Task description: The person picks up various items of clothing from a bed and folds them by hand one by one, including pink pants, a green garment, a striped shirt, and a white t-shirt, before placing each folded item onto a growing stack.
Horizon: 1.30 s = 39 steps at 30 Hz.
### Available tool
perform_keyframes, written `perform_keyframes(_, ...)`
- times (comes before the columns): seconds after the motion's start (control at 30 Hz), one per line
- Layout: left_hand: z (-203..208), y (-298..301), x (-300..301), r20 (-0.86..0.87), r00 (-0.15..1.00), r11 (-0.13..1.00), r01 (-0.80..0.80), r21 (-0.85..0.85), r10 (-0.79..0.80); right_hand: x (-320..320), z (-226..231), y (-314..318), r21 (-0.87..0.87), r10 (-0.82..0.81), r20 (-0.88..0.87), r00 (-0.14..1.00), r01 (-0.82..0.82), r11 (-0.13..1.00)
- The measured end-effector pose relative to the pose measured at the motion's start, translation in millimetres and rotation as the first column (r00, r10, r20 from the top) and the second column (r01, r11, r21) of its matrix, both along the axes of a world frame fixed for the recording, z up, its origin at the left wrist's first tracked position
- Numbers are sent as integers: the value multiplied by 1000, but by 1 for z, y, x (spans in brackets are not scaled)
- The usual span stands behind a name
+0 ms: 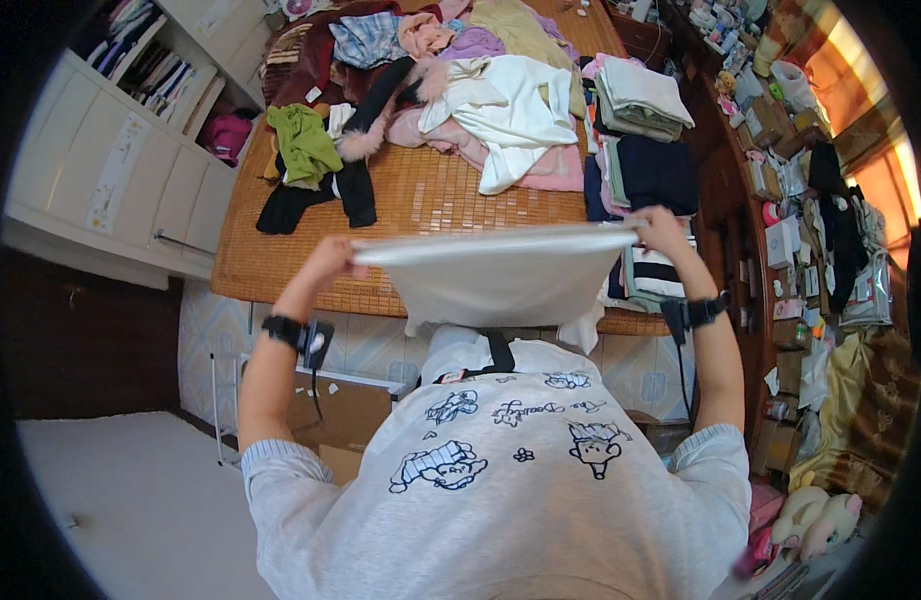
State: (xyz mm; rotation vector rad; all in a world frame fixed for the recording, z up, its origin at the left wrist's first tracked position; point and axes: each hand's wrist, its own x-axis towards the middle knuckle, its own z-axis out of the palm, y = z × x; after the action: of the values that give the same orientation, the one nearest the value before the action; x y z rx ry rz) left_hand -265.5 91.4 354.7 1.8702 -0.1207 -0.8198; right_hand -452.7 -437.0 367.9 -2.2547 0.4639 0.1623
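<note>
A white garment (500,278) is stretched between my two hands, its upper edge pulled nearly straight and its lower part hanging close to my body. Its exact kind does not show. My left hand (330,259) is closed on the left upper corner, and my right hand (661,232) is closed on the right one, slightly blurred. Beyond it lies a bed with a woven bamboo mat (430,205). Folded clothes are stacked near my right hand, including a dark navy folded garment (658,176).
Loose clothes cover the bed's far part: a white top (525,110), a green garment (304,143) and black clothing (298,208). White cabinets (110,170) stand at left. Crowded shelves (780,250) line the right side. A plush toy (818,520) sits at lower right.
</note>
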Motion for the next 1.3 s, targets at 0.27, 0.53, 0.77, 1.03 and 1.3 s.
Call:
perform_keyframes(0.27, 160, -42, 111, 414, 839, 803, -43, -594, 352, 92, 137, -19, 424, -331, 541, 773, 89, 901)
perform_keyframes(0.53, 221, -33, 67, 659, 642, 845, 33, -533, 391, 68, 160, 1, 284, -321, 818, 478, 150, 947)
perform_keyframes(0.77, 41, 16, 17, 716, 695, 996, -2, -88, 64, 26, 3, 25, -323, 81, 739, 669, 246, 914)
perform_keyframes(1.03, -170, 19, -81, 525, 797, 881, 21, 472, -300, -47, -189, 69, -462, 192, 239, 952, -62, 885)
perform_keyframes(1.3, -258, 32, -161, 197, 971, 851, 11, 525, -134, -96, -268, 92, -288, 194, -54, 979, -202, 936)
